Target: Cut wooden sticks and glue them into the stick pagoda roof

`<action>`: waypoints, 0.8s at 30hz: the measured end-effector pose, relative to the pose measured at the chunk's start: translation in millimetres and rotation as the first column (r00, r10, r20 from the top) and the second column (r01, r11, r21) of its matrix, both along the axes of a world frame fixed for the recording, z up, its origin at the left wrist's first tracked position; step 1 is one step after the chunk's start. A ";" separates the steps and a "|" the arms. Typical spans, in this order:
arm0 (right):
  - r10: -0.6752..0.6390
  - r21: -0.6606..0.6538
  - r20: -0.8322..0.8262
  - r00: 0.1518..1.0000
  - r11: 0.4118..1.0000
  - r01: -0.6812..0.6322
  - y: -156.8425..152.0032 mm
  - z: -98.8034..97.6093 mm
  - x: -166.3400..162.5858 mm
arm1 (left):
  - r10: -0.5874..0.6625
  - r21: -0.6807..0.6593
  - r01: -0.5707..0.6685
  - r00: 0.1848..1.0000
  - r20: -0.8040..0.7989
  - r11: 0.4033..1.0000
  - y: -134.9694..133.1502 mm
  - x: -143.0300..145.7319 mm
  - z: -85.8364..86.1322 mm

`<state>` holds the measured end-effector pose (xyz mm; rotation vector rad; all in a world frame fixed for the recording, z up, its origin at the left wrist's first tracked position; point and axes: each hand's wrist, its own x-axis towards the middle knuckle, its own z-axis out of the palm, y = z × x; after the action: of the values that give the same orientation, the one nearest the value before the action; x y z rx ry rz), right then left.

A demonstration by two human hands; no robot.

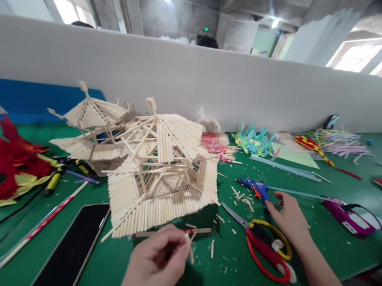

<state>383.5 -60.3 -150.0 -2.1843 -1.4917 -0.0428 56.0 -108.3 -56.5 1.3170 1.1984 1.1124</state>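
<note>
My left hand (161,260) is closed in a pinch on a short wooden stick (190,249) low in the middle of the view. Just beyond it is a model pavilion (160,204) built of thin wooden sticks, its tiered roof partly unfilled. My right hand (287,217) is beside a blue glue gun (255,187) lying on the table, thumb at the end of its handle and fingers apart. Between my hands lie red and yellow scissors (262,248), their blades pointing at the model.
A second stick pavilion (94,119) stands behind left. A black phone (72,248), red paper craft (9,165), purple power strip (347,217), teal paper flower (255,141) and bundled red-packaged sticks (215,144) share the green table. A white partition (182,77) rises behind; stick scraps lie scattered.
</note>
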 end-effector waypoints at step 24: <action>0.365 -0.348 -0.056 0.929 0.865 -0.361 -68.3 6.8 -17.6 | 0.181 -0.531 0.052 0.908 0.377 0.846 3.6 3.5 -26.2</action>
<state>365.9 -128.6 -143.2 -2.1187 -2.0258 0.3683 59.5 -104.7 -82.8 0.5744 1.1206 0.9474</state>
